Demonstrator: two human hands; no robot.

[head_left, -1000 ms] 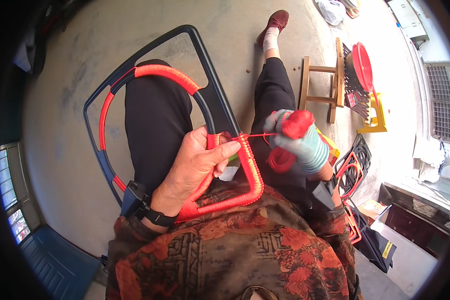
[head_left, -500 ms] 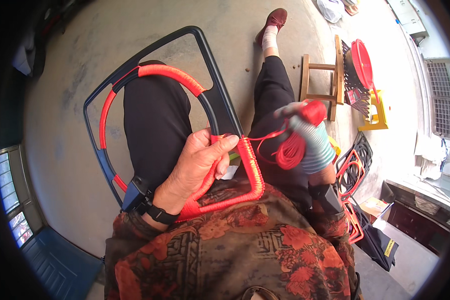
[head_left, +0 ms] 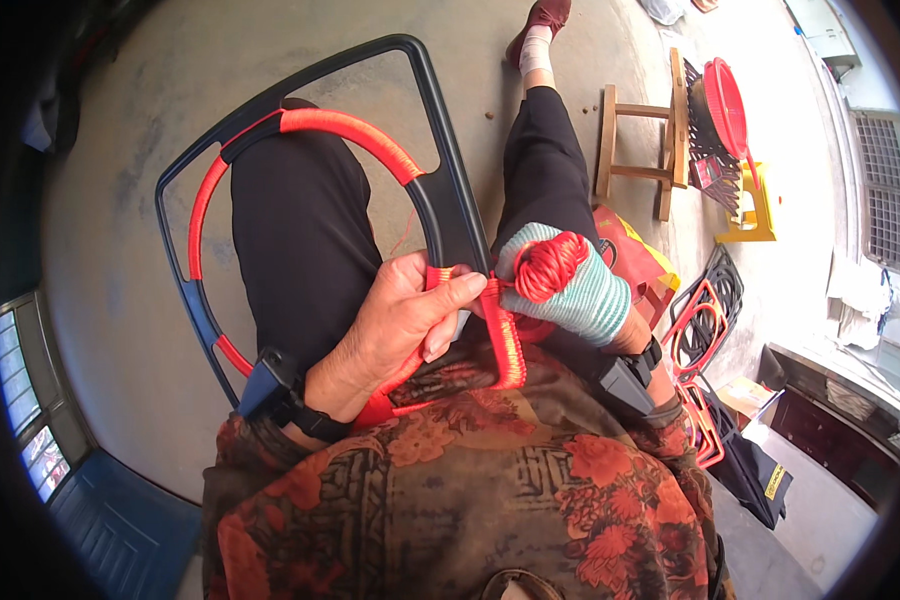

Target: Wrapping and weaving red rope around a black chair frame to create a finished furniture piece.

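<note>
A black rectangular frame with a round ring inside [head_left: 457, 215] rests across my left thigh, tilted toward my lap. Glossy red cord [head_left: 355, 133] is wound tightly round parts of the ring and round the corner nearest me. My bare left hand [head_left: 410, 310] is closed on the frame, its thumb pressing where the winding ends. Close against the same side bar, my right hand [head_left: 575, 285], in a grey-and-teal striped glove, is closed on a bundle of red cord [head_left: 550, 268]. The bundle hides most of that hand's fingertips.
A wooden stool [head_left: 638, 140] stands ahead on the right, beside a red round basket [head_left: 725, 108] and a yellow stool [head_left: 752, 205]. Red-and-black frames and coiled black tubing [head_left: 715, 310] lie at my right. A red bag [head_left: 630, 255] sits beside my right leg. A blue panel [head_left: 120, 530] is at lower left.
My right hand has swung left and inward with the cord bundle, from out over my right thigh to right beside the frame's bar. My left hand keeps its hold.
</note>
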